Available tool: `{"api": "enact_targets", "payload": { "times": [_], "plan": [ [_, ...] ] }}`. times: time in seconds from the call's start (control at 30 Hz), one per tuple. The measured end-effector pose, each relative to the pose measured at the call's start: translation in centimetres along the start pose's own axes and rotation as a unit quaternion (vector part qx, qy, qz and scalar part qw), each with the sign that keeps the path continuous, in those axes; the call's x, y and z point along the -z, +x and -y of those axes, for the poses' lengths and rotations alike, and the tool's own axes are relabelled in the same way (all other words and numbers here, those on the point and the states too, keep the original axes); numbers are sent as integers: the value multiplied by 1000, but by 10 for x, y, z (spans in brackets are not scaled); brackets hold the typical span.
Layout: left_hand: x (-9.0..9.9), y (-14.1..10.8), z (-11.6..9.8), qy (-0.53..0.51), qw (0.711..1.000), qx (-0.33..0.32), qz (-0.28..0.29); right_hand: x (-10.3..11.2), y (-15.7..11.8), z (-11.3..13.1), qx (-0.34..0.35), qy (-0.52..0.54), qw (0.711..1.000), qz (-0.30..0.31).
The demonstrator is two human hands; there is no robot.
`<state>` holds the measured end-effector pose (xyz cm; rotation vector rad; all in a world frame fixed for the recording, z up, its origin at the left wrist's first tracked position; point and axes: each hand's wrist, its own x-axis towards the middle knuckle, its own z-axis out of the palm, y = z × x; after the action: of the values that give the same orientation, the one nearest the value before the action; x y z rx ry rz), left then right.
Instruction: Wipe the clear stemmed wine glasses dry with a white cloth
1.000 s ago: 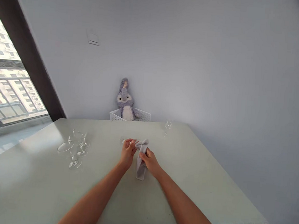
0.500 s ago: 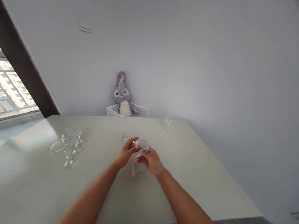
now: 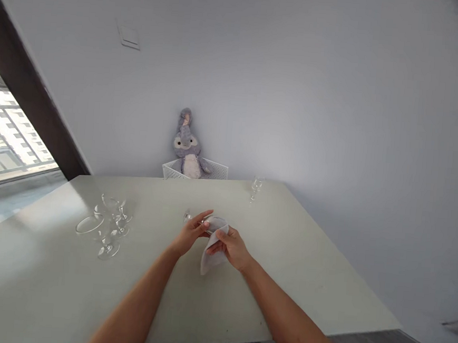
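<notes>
Over the middle of the table, my left hand [image 3: 189, 234] is closed around a clear stemmed glass [image 3: 215, 223], tilted on its side with its foot sticking out to the left past my fingers. My right hand [image 3: 234, 247] pinches a white cloth [image 3: 211, 261] against the glass's rim. Part of the cloth seems to lie over the bowl, and a loose end hangs down below my fingers. The right fingers are partly hidden behind the cloth.
Several clear stemmed glasses [image 3: 108, 246] stand close together on the left of the pale table [image 3: 61, 285]. One more glass [image 3: 255, 186] is near the back right edge. Behind the table, a plush rabbit [image 3: 192, 164] sits in a white basket [image 3: 220, 173] against the wall.
The glass's foot has shifted slightly left and down with my left hand. The cloth's hanging end has swung a little lower and spread wider. The other glasses have stayed put.
</notes>
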<state>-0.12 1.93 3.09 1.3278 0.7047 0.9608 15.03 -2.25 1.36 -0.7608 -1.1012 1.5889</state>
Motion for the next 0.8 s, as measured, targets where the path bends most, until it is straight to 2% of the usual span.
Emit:
{"api": "enact_targets", "payload": {
  "times": [0.07, 0.13, 0.23, 0.3, 0.37, 0.43, 0.53, 0.6, 0.7, 0.8],
  "plan": [
    [1, 1, 3, 28, 999, 28, -21, -6, -3, -5, 25, -98, 995, -5],
    [1, 1, 4, 52, 997, 42, -27, -8, -4, -9, 27, -125, 991, -21],
    [-2, -1, 0, 38, 999, 23, 3, -2, 1, -8, -8, 7, 999, -43],
    [-5, -3, -3, 25, 999, -3, 26, 3, 4, -5, -28, 117, 991, -56],
    [-6, -3, -4, 26, 999, -17, 26, 5, 5, -3, -30, 151, 987, -54],
    [-6, -2, -2, 33, 999, -11, -1, 1, 2, -5, -12, 88, 995, -43],
    [-5, 0, 2, 44, 999, 12, -27, -9, -3, -10, 29, -77, 996, -37],
    [-5, 0, 3, 38, 999, 18, -30, -10, -3, -11, 36, -111, 992, -46],
    [-7, -2, 1, 3, 1000, 15, 0, -4, 2, -6, 6, 13, 998, -62],
    [-8, -3, -1, 0, 1000, -18, 21, 3, 4, 0, -19, 120, 991, -60]
  ]
}}
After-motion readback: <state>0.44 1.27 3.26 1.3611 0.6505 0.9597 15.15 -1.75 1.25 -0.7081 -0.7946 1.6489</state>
